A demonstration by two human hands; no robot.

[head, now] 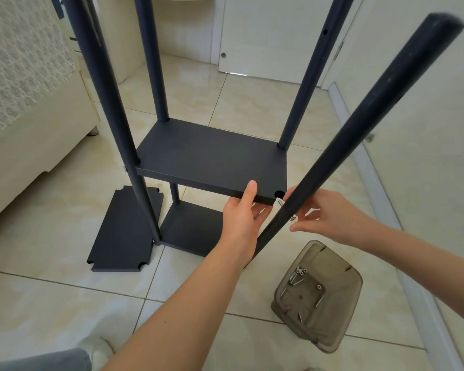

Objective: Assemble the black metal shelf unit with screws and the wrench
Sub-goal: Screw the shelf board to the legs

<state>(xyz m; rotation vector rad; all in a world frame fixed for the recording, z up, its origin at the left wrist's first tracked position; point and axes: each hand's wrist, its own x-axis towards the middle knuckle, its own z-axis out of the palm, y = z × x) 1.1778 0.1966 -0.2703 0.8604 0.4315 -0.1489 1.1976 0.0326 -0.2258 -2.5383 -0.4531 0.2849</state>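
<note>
The black metal shelf unit stands on the tiled floor with three upright poles, a middle shelf panel [212, 156] and a lower panel [192, 227]. My left hand [240, 218] grips the middle shelf's front edge, thumb on top, beside the empty corner hole [279, 194]. A fourth black pole [359, 124] leans diagonally toward me, its lower part beside that corner. My right hand [324, 212] pinches a small silver screw [292, 217] against the pole. Another screw tip [278, 203] shows between pole and shelf corner. No wrench is in view.
A spare black shelf panel [123, 231] lies flat on the floor at left. A translucent grey bin [340, 325] holding several loose screws lies at lower right. A cream sofa stands at the left, white doors and a wall behind and right.
</note>
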